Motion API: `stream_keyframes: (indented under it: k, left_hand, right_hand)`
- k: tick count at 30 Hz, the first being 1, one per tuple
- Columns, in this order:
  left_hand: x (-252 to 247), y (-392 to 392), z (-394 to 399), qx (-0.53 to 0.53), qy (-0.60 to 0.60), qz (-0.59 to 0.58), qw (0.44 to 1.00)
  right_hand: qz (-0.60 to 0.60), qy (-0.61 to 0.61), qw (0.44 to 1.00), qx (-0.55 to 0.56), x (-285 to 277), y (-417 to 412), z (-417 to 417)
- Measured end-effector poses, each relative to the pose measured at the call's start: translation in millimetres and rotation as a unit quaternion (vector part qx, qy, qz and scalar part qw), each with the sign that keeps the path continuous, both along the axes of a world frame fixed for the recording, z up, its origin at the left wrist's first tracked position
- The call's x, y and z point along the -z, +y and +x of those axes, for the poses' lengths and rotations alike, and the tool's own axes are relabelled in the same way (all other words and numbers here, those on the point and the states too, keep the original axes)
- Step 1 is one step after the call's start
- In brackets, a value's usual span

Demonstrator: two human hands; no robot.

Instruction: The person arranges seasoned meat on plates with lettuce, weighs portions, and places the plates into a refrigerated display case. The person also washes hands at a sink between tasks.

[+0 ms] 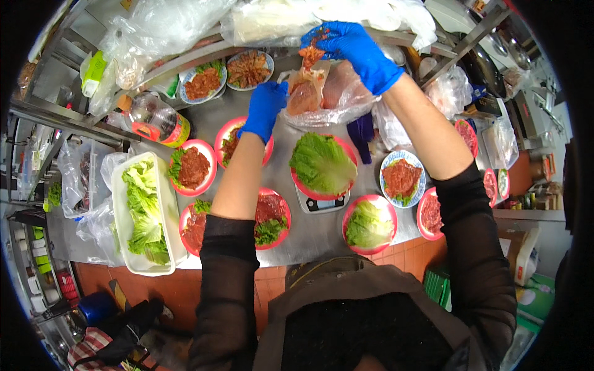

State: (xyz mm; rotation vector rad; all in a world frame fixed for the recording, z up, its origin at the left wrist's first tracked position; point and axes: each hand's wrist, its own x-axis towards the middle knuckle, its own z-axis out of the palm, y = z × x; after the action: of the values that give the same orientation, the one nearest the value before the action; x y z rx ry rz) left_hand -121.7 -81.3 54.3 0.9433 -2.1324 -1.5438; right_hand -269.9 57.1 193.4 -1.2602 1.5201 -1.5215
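My right hand [356, 54], in a blue glove, grips reddish marinated meat [312, 57] above a clear plastic bag [304, 98] at the back of the steel table. My left hand [263, 111], also gloved in blue, is closed at the bag's left edge and seems to pinch it. Pinkish meat [345, 83] lies in more clear plastic beside this bag. Nearer to me, a lettuce leaf [322, 162] covers a red-rimmed plate [301, 188], which rests on a kitchen scale [320, 205].
Around the steel table [308, 232] stand several plates of meat, among them a blue-patterned plate [383, 185]. A white tub [121, 232] of lettuce is at the left, below a large bottle [155, 118]. Plastic-wrapped goods [269, 23] fill a metal shelf across the back.
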Motion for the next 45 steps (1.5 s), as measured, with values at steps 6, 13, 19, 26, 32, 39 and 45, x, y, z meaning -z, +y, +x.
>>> stream_keyframes:
  k: [6, 13, 19, 26, 32, 39, 45]
  left_hand:
    - [-7.9, 2.7, 7.4, 0.027, -0.009, 0.004, 1.0]
    - [-13.4, 11.0, 2.2, 0.031, -0.002, 0.027, 0.999]
    - [-3.8, 4.7, 3.7, 0.037, -0.004, -0.002, 0.999]
    - [5.7, -1.0, -0.1, 0.042, 0.022, -0.056, 0.997]
    - [21.1, -1.4, -12.3, 0.006, 0.054, -0.129, 0.99]
    - [14.7, 5.1, -9.4, -0.013, 0.069, -0.125, 0.99]
    - [-2.1, 16.3, -6.4, 0.014, 0.083, -0.165, 0.983]
  right_hand:
    - [0.054, 0.048, 0.994, -0.078, 7.9, 60.1, 50.3]
    - [0.162, 0.156, 0.972, -0.069, 150.1, 102.2, 90.0]
    - [0.19, 0.415, 0.89, -0.005, 117.2, 109.2, 92.1]
    - [0.005, 0.421, 0.905, 0.059, 27.4, 39.4, 62.4]
    - [0.247, 0.562, 0.787, -0.068, 57.6, -36.8, 10.1]
    - [0.397, 0.491, 0.748, -0.205, 67.2, -64.4, 25.7]
    - [0.554, 0.191, 0.804, -0.103, 141.0, -72.3, 6.2]
